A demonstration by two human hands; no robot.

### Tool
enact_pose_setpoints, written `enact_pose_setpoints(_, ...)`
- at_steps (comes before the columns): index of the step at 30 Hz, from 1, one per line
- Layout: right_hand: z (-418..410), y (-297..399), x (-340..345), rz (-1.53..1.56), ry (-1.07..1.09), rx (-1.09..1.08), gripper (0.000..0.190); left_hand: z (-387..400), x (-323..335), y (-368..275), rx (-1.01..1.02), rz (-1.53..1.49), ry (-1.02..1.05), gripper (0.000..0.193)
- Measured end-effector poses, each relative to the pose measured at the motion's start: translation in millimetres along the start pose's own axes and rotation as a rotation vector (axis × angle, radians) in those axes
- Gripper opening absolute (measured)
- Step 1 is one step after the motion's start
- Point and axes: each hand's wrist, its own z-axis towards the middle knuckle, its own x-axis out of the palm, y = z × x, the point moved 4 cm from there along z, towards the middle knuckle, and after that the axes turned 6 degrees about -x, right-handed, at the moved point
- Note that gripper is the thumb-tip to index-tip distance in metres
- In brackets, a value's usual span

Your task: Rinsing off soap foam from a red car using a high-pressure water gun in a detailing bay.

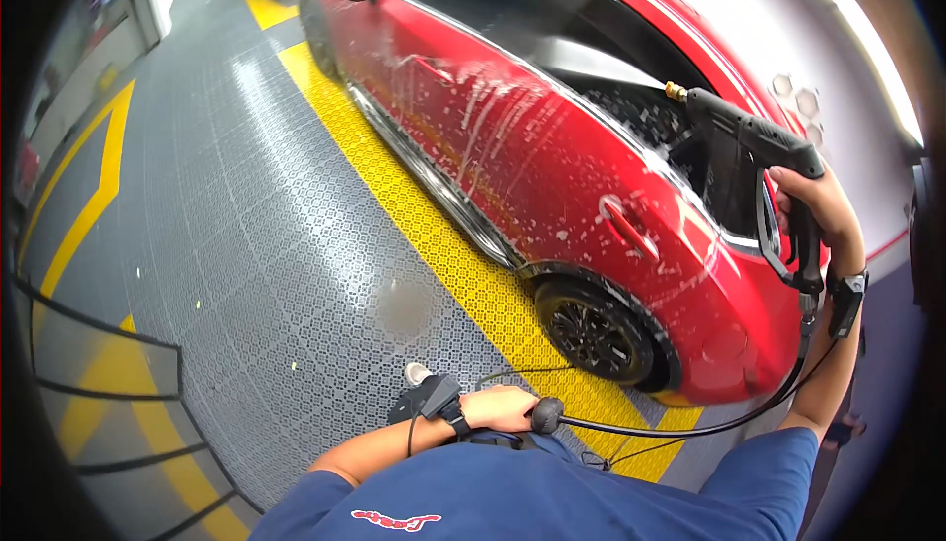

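My right hand [809, 197], raised at the right, is closed around the grip of a black pressure washer gun [750, 131]. Its brass nozzle [674, 91] points left, and a white fan of water leaves it towards the side windows of a red car [562, 164]. White suds and drops run down the doors. In front of my waist my left hand [502, 408] grips the black hose [650, 430] beside a dark round ball-like piece [548, 416] on it. The hose curves up at the right to the gun's handle.
The car's rear wheel [595, 330] stands by a yellow strip [414, 230] of perforated floor tiles. Grey tiles [259, 245] spread to the left, with a drab round spot on them. A black-framed panel [111, 393] is at lower left. A thin cable lies near my waist.
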Motion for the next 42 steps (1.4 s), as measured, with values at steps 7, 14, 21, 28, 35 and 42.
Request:
enact_pose_setpoints(7,-132,-52,-59,0.066,-0.227,0.178,0.034,9,87,-20,0.036,0.019,0.245,0.035)
enact_pose_setpoints(14,-306,-127,-140,0.083,-0.529,0.378,0.035,8,136,-42,0.106,0.093,0.389,0.036)
enact_pose_setpoints(21,-433,-153,-141,0.030,-0.759,0.572,0.034,-2,123,-49,0.125,0.194,0.485,0.035)
enact_pose_setpoints(28,-472,-163,-91,0.333,-0.694,0.590,0.027,-21,117,-29,0.163,0.258,0.519,0.030)
enact_pose_setpoints(35,-418,-138,-41,0.346,-0.459,0.403,0.048,-60,89,-21,0.151,0.317,0.442,0.027)
enact_pose_setpoints(42,-362,-110,4,0.370,-0.239,0.248,0.055,-90,74,0,0.117,0.271,0.308,0.027)
